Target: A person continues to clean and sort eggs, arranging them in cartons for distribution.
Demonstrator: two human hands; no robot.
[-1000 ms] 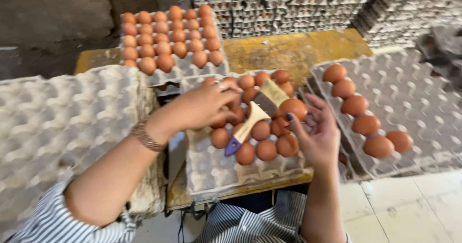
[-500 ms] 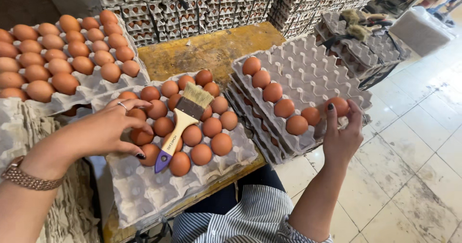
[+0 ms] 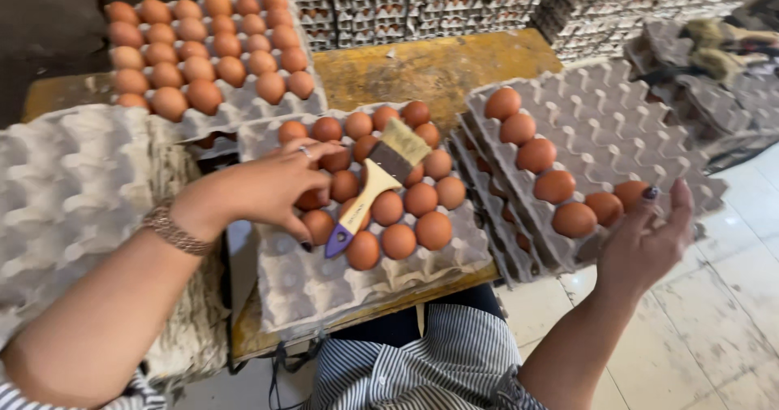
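Your left hand (image 3: 264,189) lies with fingers curled over the brown eggs (image 3: 381,191) of the middle tray (image 3: 300,284); whether it pinches one egg, I cannot tell. Since a moment ago it has stayed on this tray, just beside the paintbrush (image 3: 375,183), which rests across the eggs in the same place. Your right hand (image 3: 645,243) has gone from the middle tray to the right tray (image 3: 641,134); now it is spread open, its fingertips touching the nearest egg (image 3: 631,194) at the tray's front edge. I judge the work has moved to that tray.
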